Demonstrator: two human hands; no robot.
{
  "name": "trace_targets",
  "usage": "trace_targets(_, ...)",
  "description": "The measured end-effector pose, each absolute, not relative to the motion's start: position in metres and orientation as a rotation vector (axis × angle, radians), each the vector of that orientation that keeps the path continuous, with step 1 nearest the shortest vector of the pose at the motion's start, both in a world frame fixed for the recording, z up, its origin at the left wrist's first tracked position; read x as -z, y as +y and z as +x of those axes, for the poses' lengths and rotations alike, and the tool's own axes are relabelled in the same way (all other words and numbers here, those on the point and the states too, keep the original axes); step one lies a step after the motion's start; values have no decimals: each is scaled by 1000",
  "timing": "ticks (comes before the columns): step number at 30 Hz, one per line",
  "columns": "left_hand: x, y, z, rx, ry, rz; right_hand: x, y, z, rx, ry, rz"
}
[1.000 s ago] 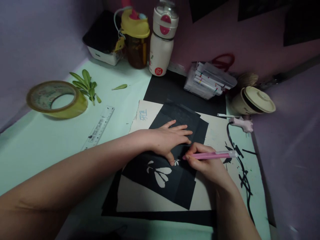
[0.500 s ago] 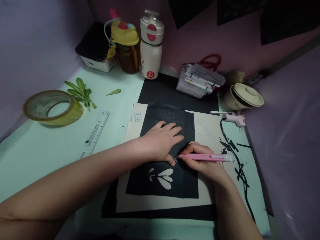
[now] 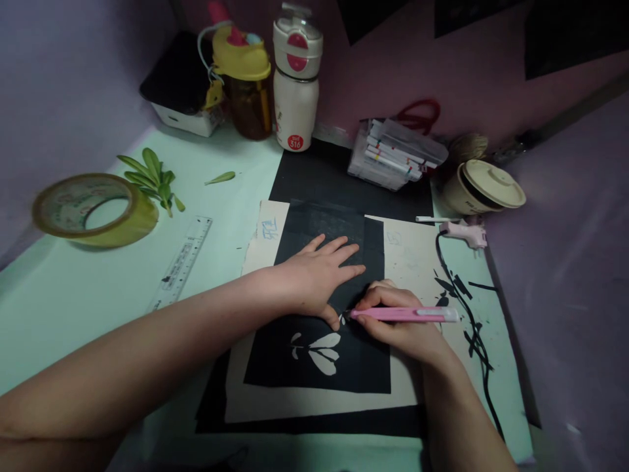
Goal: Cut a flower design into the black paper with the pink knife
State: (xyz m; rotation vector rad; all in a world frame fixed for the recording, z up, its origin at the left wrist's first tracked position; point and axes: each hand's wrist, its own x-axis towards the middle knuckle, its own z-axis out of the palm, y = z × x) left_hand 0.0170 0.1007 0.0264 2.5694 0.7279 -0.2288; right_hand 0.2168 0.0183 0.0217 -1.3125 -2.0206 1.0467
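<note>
Black paper [image 3: 314,367] lies on a larger pale sheet [image 3: 265,406], and pale petal and leaf shapes [image 3: 324,353] show through it. My left hand [image 3: 322,275] rests flat on the black paper with its fingers spread. Pinched in my right hand [image 3: 393,318] is a pink pen-shaped cutter [image 3: 407,314]. Its dark tip meets the paper just right of my left thumb, beside a small pale cutout.
A tape roll [image 3: 132,223], leaves [image 3: 154,180] and a clear ruler [image 3: 184,262] lie left. Behind stand a yellow-lidded bottle [image 3: 246,85], a white bottle [image 3: 296,98] and a marker case [image 3: 393,154]. At right are a lidded cup [image 3: 484,187], a corded plug [image 3: 464,233] and black scraps [image 3: 462,287].
The cutter and my right hand have shifted slightly down. The small pale cutout by my left thumb shows more clearly. The camera view has moved a little.
</note>
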Motion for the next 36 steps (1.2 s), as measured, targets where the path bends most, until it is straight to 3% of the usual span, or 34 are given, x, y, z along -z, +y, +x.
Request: trace_targets(36, -36, 92, 23, 353, 855, 2550, -13, 16, 219, -993, -1901, -1439)
